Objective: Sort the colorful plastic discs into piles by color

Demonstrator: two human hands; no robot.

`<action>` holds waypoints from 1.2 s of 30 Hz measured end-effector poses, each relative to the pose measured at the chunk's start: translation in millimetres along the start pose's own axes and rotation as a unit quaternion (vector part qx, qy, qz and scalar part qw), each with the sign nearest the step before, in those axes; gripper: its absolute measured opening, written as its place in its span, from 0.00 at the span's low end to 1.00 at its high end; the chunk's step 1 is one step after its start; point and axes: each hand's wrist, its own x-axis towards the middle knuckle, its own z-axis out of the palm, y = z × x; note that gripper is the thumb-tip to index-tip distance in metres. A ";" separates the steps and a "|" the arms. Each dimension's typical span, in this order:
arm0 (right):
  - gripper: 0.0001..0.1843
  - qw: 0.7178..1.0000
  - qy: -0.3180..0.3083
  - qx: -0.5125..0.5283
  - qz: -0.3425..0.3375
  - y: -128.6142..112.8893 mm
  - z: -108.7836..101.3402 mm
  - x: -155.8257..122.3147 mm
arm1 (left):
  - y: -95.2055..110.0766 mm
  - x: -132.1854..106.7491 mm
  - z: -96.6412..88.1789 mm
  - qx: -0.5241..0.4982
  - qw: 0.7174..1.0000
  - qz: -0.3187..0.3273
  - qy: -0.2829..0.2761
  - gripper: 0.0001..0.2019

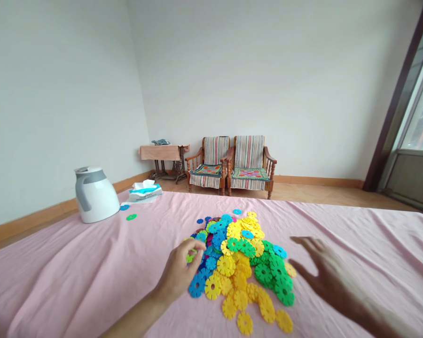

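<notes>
A heap of plastic snap-together discs with notched rims lies on the pink cloth. Its blue discs [218,240] are on the left, its yellow discs [240,274] run down the middle, and its green discs [272,271] sit on the right. My left hand [181,264] is at the left edge of the heap, fingers curved, with a gap between thumb and forefinger. Through that gap a yellow-green disc [190,258] shows; I see no grip on it. Right of the green discs, my right hand [326,267] hovers with thumb and fingers spread, slightly blurred, holding nothing.
On the cloth [144,263] at the left stand a white and grey jug [97,197] and a tissue box [145,189], with a loose green disc [131,217] nearby. Beyond the cloth's far edge are two wooden armchairs [249,162] and a covered small table [160,152].
</notes>
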 end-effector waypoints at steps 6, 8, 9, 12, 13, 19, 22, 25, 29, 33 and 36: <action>0.38 0.931 -0.272 0.130 -0.208 -138.5 43.9 27.0 | -41.5 63.7 26.1 -0.029 0.993 -0.090 0.073 0.15; 0.41 0.908 -0.306 0.154 -0.239 -151.3 57.8 33.8 | -51.7 65.9 31.0 -0.027 0.992 -0.090 0.079 0.16; 0.40 0.903 -0.315 0.161 -0.244 -153.0 63.7 37.2 | -56.3 64.5 32.2 -0.025 0.992 -0.089 0.081 0.16; 0.38 0.909 -0.314 0.159 -0.223 -148.6 73.7 46.5 | -68.3 56.6 32.6 -0.012 0.992 -0.086 0.087 0.15; 0.37 0.915 -0.308 0.153 -0.208 -145.9 74.5 49.4 | -71.3 54.1 32.3 -0.007 0.993 -0.084 0.088 0.15; 0.35 0.933 -0.291 0.122 -0.173 -128.6 77.3 69.2 | -69.9 47.0 33.1 0.018 0.995 -0.067 0.066 0.15; 0.33 0.937 -0.278 0.112 -0.180 -121.0 86.7 82.0 | -61.0 45.3 32.9 0.043 0.996 -0.053 0.057 0.15; 0.30 0.947 -0.253 0.098 -0.175 -116.0 98.3 96.4 | -54.5 43.0 32.7 0.069 0.996 -0.030 0.049 0.14; 0.26 0.956 -0.228 0.086 -0.161 -110.2 106.9 114.1 | -49.7 39.6 33.8 0.082 0.996 0.004 0.044 0.12; 0.25 0.974 -0.168 0.106 -0.105 -88.4 100.1 110.2 | -36.7 36.0 32.0 0.090 0.994 0.054 0.006 0.12; 0.27 0.984 -0.118 0.133 -0.019 -55.1 83.6 80.1 | -17.0 31.3 29.7 0.079 0.984 0.139 -0.082 0.20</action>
